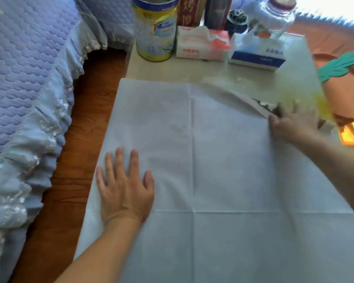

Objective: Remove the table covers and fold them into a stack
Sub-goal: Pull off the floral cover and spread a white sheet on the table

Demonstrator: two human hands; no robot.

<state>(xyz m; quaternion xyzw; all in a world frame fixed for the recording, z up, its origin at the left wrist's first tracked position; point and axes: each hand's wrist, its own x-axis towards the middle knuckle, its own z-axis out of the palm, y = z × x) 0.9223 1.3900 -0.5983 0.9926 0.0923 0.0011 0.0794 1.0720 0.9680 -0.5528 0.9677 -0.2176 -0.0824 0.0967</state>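
Note:
A white table cover (223, 160) with fold creases lies spread over most of the table (253, 76). My left hand (125, 184) presses flat on its left part, fingers straight and spread. My right hand (292, 125) is at the cover's far right edge, where the fingers curl round the lifted corner. A dark patterned layer (268, 106) shows under that raised edge.
At the table's far end stand a yellow tin can (155, 31), a pink tissue pack (202, 43), a blue and white tissue box (258, 54), a clear glass jar (274, 17) and dark boxes. A blue quilted bed (29, 88) lies left, across a strip of wooden floor (80, 129).

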